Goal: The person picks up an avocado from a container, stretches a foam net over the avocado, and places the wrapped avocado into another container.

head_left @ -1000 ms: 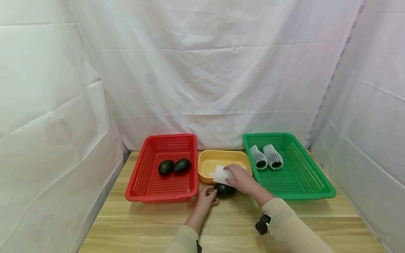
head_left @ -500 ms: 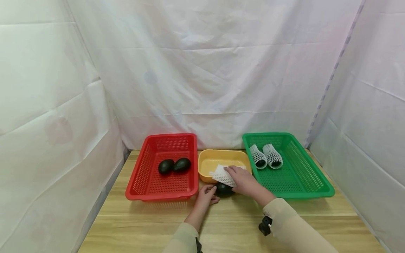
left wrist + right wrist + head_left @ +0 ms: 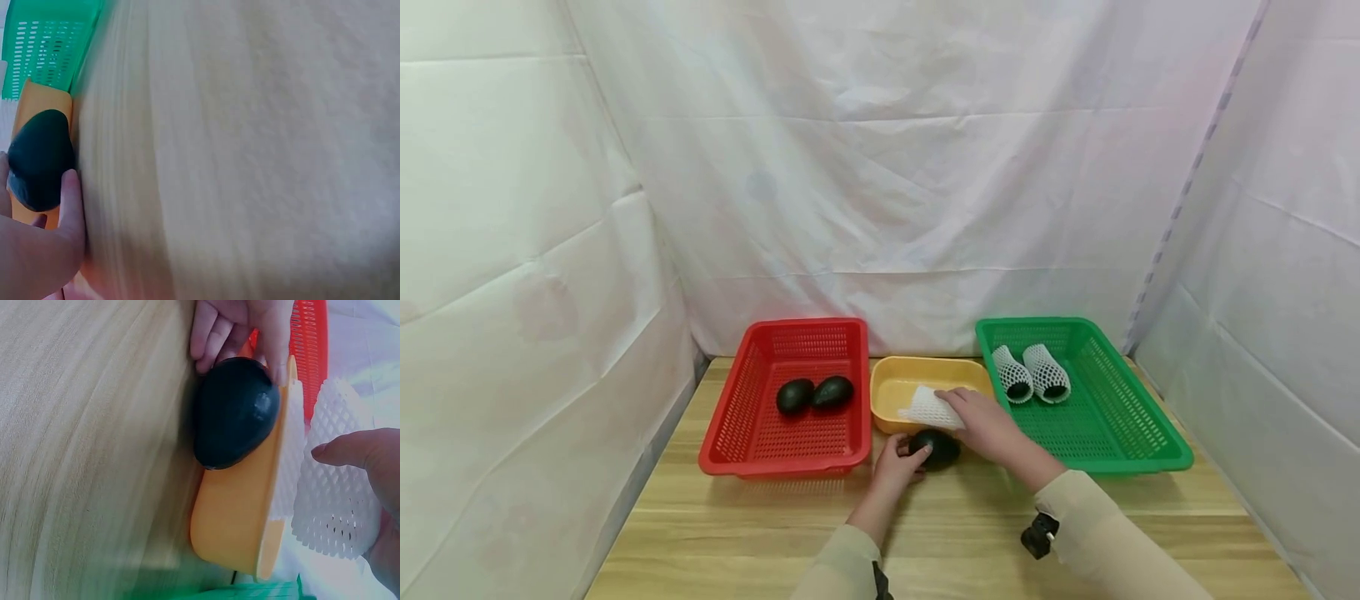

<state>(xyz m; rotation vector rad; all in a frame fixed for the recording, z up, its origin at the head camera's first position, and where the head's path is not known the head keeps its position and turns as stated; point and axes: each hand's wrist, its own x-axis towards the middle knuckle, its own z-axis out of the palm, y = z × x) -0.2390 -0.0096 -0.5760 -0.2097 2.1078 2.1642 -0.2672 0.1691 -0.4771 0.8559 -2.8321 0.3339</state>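
- Near of the yellow basin (image 3: 925, 361), around mid-table, is the dark avocado (image 3: 942, 450); whether it touches the basin's wall cannot be told.
- The left hand (image 3: 895, 468) has its grip closed round the avocado's left end.
- The right hand (image 3: 991, 423) pinches a white foam net (image 3: 331, 506) over the basin's near rim, thumb against the mesh.
- Left, the red basket (image 3: 782, 442) stands close beside the basin, two loose avocados (image 3: 815, 394) deep within its edges.
- Right, the green basket (image 3: 1120, 417) crowds the basin; two netted avocados (image 3: 1032, 373) sit by its left wall, its slotted floor spreading rightward.
- Wooden table (image 3: 958, 533) stretches from the hands toward the near side.
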